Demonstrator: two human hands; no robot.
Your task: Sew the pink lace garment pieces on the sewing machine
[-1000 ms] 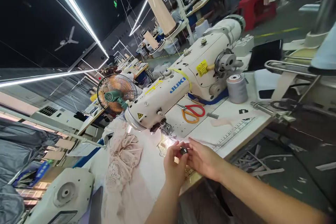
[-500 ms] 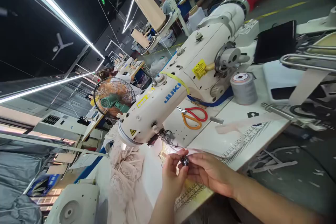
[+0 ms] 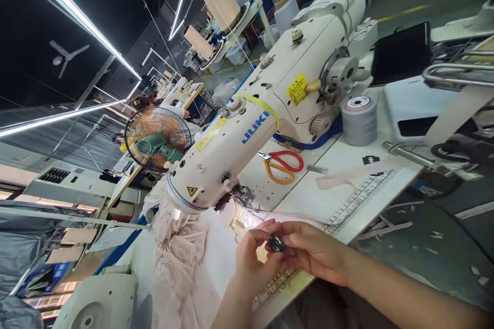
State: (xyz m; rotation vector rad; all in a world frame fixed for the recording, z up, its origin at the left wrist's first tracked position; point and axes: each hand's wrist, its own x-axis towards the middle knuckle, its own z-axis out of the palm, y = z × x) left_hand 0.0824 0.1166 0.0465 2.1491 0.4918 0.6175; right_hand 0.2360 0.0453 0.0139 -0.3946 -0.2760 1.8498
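Both my hands meet over the front edge of the sewing table [image 3: 358,200]. My left hand [image 3: 252,259] and my right hand [image 3: 316,254] pinch a small dark round metal part [image 3: 276,242], probably a bobbin case, between their fingertips. It is held just in front of the needle area of the white JUKI sewing machine [image 3: 270,113]. Pale pink lace fabric [image 3: 179,254] lies left of my hands, under the machine head.
Red and orange scissors [image 3: 281,164] lie on the machine bed. A grey thread spool [image 3: 358,119] stands to the right, beside a black tablet [image 3: 401,54]. A fan [image 3: 158,136] stands behind the machine. Other sewing stations and people are far back.
My hands have stayed together on the small dark part, turning it slightly. The camera has tilted, so the machine sits higher and larger in view.
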